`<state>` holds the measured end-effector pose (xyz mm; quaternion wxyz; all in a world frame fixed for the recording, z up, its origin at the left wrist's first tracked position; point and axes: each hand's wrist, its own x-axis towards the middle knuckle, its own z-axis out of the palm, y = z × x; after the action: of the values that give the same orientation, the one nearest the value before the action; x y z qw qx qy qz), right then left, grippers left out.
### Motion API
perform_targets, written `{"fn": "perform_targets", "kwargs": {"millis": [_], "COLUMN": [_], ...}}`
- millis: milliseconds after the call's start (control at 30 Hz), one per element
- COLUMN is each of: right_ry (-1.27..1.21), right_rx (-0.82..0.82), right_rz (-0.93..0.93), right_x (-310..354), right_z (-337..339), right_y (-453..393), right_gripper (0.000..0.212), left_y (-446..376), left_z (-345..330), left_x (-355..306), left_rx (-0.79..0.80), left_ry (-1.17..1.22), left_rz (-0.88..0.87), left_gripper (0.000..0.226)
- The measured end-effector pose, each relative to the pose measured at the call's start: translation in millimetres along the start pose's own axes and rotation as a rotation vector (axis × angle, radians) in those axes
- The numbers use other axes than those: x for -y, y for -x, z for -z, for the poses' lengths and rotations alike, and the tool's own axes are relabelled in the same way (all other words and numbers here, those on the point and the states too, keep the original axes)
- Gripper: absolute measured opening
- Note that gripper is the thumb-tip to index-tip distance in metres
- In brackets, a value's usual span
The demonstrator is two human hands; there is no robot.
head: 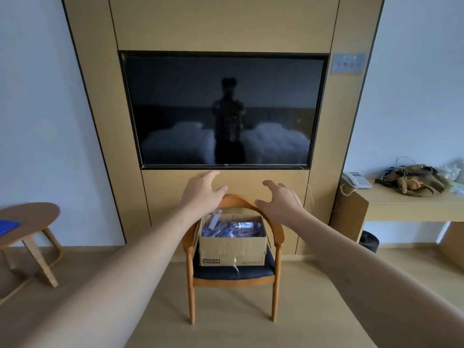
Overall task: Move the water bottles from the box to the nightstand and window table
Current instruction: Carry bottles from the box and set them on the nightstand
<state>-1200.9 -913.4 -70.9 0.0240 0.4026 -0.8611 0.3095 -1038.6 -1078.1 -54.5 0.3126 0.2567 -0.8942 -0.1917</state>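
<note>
Both hands, left hand (203, 190) and right hand (280, 200), hover open and empty above the box (232, 243) on the chair (232, 272), water bottles (233, 228) lying sideways inside, roughly equally near each grip.

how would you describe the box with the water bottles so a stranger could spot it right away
Find the big dark television set into the wood-panelled wall; directly below it stands a wooden armchair with a dark seat cushion. The cardboard box sits on that seat, open-topped, with clear water bottles lying inside. It is the only box in view.
</note>
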Motion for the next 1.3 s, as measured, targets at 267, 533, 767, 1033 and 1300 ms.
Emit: {"fn": "perform_targets", "kwargs": {"millis": [267, 533, 767, 1033, 1300], "right_ry": [-0.013, -0.032, -0.039, -0.019, 0.014], "right_rx": [0.026, 0.04, 0.091, 0.237, 0.378], "right_rz": [0.007, 0.028, 0.026, -0.052, -0.181], "right_x": [-37, -92, -122, -150, -166], "right_z": [-54, -98, -133, -222, -333], "right_y": [-152, -312, -433, -515, -567], "right_gripper": [0.071, 0.07, 0.071, 0.071, 0.07], "left_y": [-141, -279, -379, -439, -473], "left_z": [-74, -163, -214, -279, -346], "left_x": [45, 87, 129, 212, 317], "left_rx": [0.033, 0.045, 0.064, 0.157, 0.319], "left_ry": [-0.036, -0.064, -0.102, -0.063, -0.022], "left_rz": [0.041, 0.099, 0.178, 0.244, 0.348], "left_gripper": [0.055, 0.055, 0.054, 0.055, 0.057]}}
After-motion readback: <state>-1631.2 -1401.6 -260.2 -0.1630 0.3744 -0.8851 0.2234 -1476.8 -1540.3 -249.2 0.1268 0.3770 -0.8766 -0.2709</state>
